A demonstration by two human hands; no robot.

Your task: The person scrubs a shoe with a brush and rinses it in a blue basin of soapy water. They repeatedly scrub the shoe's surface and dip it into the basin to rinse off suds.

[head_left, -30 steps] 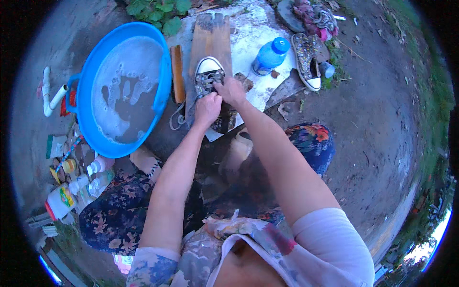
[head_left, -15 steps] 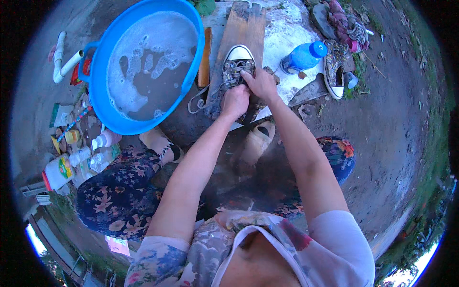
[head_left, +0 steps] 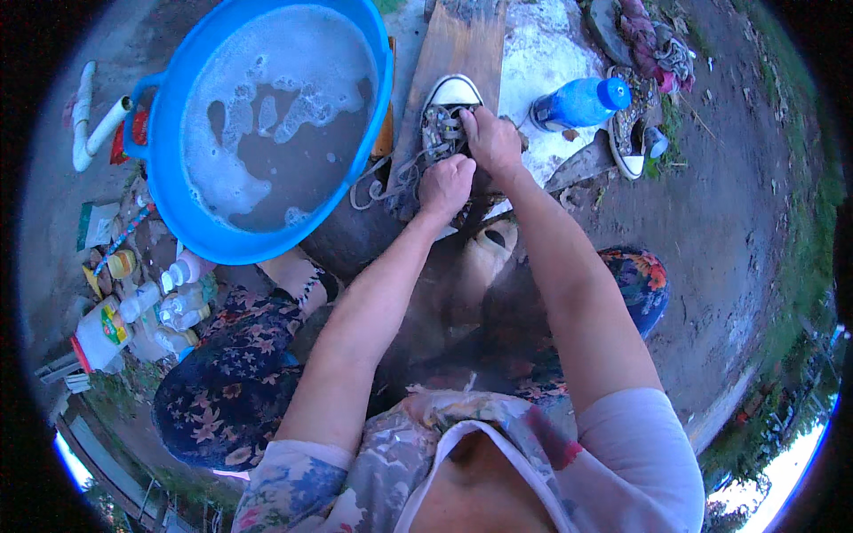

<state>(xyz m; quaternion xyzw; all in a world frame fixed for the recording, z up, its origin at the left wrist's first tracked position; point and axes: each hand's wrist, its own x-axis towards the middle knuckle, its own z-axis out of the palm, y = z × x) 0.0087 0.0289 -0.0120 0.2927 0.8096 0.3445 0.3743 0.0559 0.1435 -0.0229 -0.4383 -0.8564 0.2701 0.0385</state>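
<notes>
Floral cloth covered the lap nearest the camera, and both bare forearms reached forward from it toward a wooden board. On that board lay a sneaker, grey with a white toe cap, toe pointing away from the person. The left hand sat at the shoe's near end with its fingers curled together into a loose fist on the upper and laces; whether they pinched a lace could not be told. The right hand lay just beyond it, over the shoe's right side, fingers bent and pressed together on the lace area. Loose lace ends trailed off the shoe to the left, over the board's edge.

Left of the board stood a big blue basin of murky water with patches of foam, its rim near the shoe. Between basin and board a brown brush handle showed. Near the left knee, on the ground, stood several bottles. Right of the board a blue bottle lay on its side on a pale slab. Beyond it a second sneaker rested on the dirt, well apart from the hands, with a heap of rags farther back.
</notes>
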